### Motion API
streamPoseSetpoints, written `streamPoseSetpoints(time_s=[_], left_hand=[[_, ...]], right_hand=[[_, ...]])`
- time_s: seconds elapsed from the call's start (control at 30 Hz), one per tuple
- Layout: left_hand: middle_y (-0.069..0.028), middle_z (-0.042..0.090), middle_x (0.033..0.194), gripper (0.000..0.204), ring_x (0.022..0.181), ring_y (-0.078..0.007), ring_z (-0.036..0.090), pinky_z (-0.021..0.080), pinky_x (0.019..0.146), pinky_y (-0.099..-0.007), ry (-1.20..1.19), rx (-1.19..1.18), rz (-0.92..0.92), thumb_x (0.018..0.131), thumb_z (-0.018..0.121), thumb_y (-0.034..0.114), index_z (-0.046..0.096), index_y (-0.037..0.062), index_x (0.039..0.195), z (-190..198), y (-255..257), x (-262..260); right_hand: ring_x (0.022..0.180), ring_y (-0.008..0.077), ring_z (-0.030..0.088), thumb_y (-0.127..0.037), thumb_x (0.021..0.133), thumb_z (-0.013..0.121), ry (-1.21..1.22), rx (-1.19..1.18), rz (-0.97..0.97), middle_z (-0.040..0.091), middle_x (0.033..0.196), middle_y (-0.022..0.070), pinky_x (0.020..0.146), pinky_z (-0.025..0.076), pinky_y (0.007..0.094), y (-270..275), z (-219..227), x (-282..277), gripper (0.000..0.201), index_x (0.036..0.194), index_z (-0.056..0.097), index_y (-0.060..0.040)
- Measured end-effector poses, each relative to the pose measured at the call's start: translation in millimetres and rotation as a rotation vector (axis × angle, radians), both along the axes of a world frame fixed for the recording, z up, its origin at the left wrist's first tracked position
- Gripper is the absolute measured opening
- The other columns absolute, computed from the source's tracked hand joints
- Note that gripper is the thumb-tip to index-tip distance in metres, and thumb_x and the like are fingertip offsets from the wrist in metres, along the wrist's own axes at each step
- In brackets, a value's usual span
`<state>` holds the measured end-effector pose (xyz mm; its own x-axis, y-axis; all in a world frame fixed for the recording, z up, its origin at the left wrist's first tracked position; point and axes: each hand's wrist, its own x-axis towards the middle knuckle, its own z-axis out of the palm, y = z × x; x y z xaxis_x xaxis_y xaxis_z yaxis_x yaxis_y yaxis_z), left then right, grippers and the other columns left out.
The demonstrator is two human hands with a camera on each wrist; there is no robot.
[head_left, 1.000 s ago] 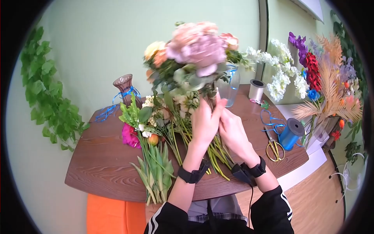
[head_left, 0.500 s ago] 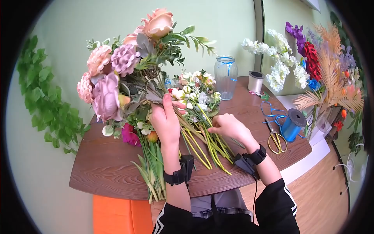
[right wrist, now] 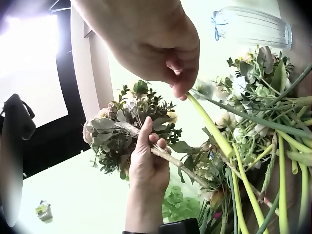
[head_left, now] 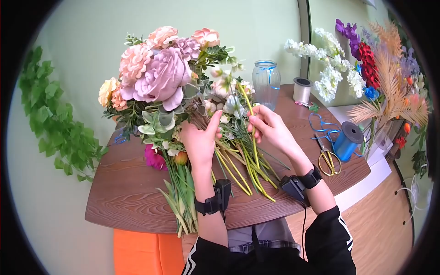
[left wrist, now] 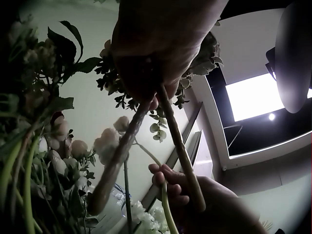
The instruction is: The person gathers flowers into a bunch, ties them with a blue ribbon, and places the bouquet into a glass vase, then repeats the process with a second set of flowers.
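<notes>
My left hand (head_left: 199, 144) grips the stems of a bouquet (head_left: 158, 75) of mauve, pink and peach flowers with leafy greenery. Two thick stems (left wrist: 178, 141) stick out of that fist in the left wrist view. To its right, my right hand (head_left: 275, 130) pinches a slim green flower stem (right wrist: 214, 129) between thumb and fingers. Pale blossoms (head_left: 222, 85) top this stem, at the bouquet's right side. Below both hands, several loose green stems (head_left: 233, 172) fan across the table (head_left: 123, 197). An orange tulip (head_left: 180, 158) and a magenta flower (head_left: 156, 158) lie under the bouquet.
A clear glass vase (head_left: 266, 87) with blue ribbon stands at the back. Toward the right are a white ribbon spool (head_left: 302, 91), gold-handled scissors (head_left: 329, 160) and a blue ribbon spool (head_left: 347, 142). Tall flower arrangements (head_left: 385, 91) rise beyond the table's right edge.
The bouquet first swung left in my left hand, away from my right hand, then turned more upright. My right hand reached into the loose stems and has raised one flower stem.
</notes>
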<state>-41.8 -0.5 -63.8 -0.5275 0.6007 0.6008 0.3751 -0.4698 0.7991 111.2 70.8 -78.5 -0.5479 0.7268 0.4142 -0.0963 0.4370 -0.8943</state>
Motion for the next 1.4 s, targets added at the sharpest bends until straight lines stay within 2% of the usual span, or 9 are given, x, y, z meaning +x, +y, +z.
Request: streamPoseSetpoints(time_s=[0.27, 0.3, 0.43, 0.63, 0.93, 1.17, 1.27, 1.3, 1.4], left_hand=[[-0.0117, 0.060, 0.075, 0.024, 0.054, -0.0129, 0.058, 0.047, 0.040, -0.0231, -0.054, 0.028, -0.179, 0.083, 0.050, 0.014, 0.048, -0.0071, 0.094, -4, 5, 16], [-0.0130, 0.060, 0.079, 0.025, 0.055, -0.0136, 0.058, 0.048, 0.041, -0.0234, -0.035, 0.007, -0.204, 0.084, 0.049, 0.014, 0.048, -0.0074, 0.096, -4, 4, 18], [-0.0160, 0.060, 0.088, 0.027, 0.059, -0.0151, 0.060, 0.049, 0.041, -0.0244, 0.018, 0.003, -0.264, 0.085, 0.047, 0.015, 0.047, -0.0078, 0.098, -6, 7, 22], [-0.0088, 0.058, 0.078, 0.024, 0.056, -0.0108, 0.056, 0.048, 0.040, -0.0223, -0.042, 0.003, -0.420, 0.083, 0.051, 0.015, 0.048, -0.0060, 0.094, -9, 11, 28], [-0.0089, 0.060, 0.063, 0.023, 0.046, -0.0125, 0.056, 0.044, 0.040, -0.0231, 0.117, 0.002, -0.284, 0.082, 0.052, 0.016, 0.051, -0.0065, 0.087, -14, 13, 21], [-0.0086, 0.060, 0.060, 0.025, 0.045, -0.0117, 0.055, 0.042, 0.040, -0.0231, -0.020, 0.007, -0.243, 0.085, 0.047, 0.019, 0.052, -0.0063, 0.084, -5, 3, 20], [-0.0070, 0.058, 0.054, 0.031, 0.044, -0.0106, 0.052, 0.041, 0.044, -0.0242, 0.055, -0.028, -0.151, 0.086, 0.045, 0.023, 0.057, -0.0044, 0.076, -9, 7, 11], [-0.0052, 0.055, 0.047, 0.043, 0.044, -0.0106, 0.049, 0.039, 0.048, -0.0254, 0.185, -0.088, -0.060, 0.087, 0.041, 0.027, 0.060, -0.0012, 0.061, -8, 4, 8], [-0.0046, 0.054, 0.045, 0.051, 0.043, -0.0112, 0.047, 0.038, 0.049, -0.0262, 0.109, -0.039, -0.027, 0.087, 0.039, 0.030, 0.060, 0.0015, 0.050, -9, 6, 9]], right_hand=[[0.048, 0.0143, 0.049, -0.010, 0.082, 0.050, 0.020, 0.375, -0.192, 0.049, 0.057, 0.0080, 0.045, 0.039, 0.0277, -12, 1, -4, 0.013, 0.079, 0.042, -0.0009], [0.049, 0.0214, 0.051, -0.009, 0.081, 0.051, 0.001, 0.415, -0.203, 0.048, 0.055, 0.0112, 0.047, 0.039, 0.0316, -15, 3, -4, 0.013, 0.078, 0.042, -0.0006], [0.056, 0.0294, 0.054, -0.009, 0.082, 0.050, -0.046, 0.557, -0.196, 0.052, 0.060, 0.0129, 0.050, 0.041, 0.0339, -22, 7, -2, 0.012, 0.077, 0.042, -0.0012], [0.063, 0.0296, 0.053, -0.009, 0.080, 0.050, 0.015, 0.661, -0.235, 0.053, 0.064, 0.0132, 0.055, 0.041, 0.0357, -17, 5, -4, 0.008, 0.081, 0.048, -0.0014], [0.064, 0.0289, 0.051, -0.011, 0.077, 0.052, -0.086, 0.774, -0.158, 0.053, 0.064, 0.0119, 0.057, 0.040, 0.0372, -20, 8, -2, 0.009, 0.079, 0.051, -0.0025], [0.059, 0.0174, 0.045, -0.037, 0.068, 0.066, -0.166, 0.519, -0.456, 0.048, 0.076, 0.0101, 0.055, 0.038, 0.0299, -24, 12, 2, 0.050, 0.089, 0.043, 0.0016], [0.061, 0.0180, 0.045, -0.037, 0.069, 0.065, -0.150, 0.290, -0.240, 0.047, 0.080, 0.0107, 0.055, 0.038, 0.0310, -16, 2, 1, 0.047, 0.087, 0.041, 0.0004], [0.059, 0.0203, 0.049, -0.030, 0.075, 0.059, -0.191, 0.343, -0.151, 0.051, 0.074, 0.0113, 0.056, 0.039, 0.0334, -13, 0, 2, 0.035, 0.081, 0.044, 0.0013], [0.059, 0.0232, 0.053, -0.021, 0.080, 0.051, -0.479, 0.400, 0.017, 0.054, 0.064, 0.0115, 0.057, 0.040, 0.0351, -2, -5, 2, 0.024, 0.078, 0.049, 0.0023]])
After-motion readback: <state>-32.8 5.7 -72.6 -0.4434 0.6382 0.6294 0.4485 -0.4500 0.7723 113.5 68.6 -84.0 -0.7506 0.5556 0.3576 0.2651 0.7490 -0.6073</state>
